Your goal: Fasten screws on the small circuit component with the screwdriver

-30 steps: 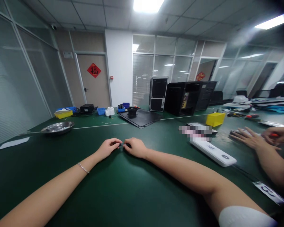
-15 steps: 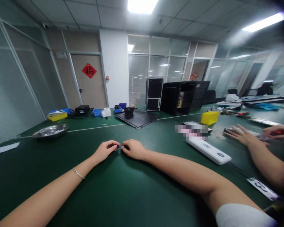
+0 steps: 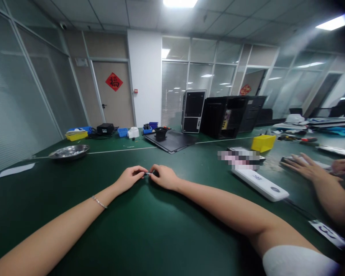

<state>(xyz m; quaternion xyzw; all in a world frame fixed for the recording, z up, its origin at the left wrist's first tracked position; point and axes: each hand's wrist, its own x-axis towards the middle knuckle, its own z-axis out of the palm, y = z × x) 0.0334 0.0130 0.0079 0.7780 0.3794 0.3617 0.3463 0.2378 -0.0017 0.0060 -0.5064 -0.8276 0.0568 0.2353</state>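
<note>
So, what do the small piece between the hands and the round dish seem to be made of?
The small piece between the left hand and right hand looks like bright metal from its glint, though it is too small to be sure. The dish looks like polished steel: its inside shines and reflects light.

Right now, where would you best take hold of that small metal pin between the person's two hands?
Probably from above, pinching across its bare middle: the small metal pin lies roughly level, its ends seemingly held by the left hand and right hand, so only that thin stretch is free.
</note>
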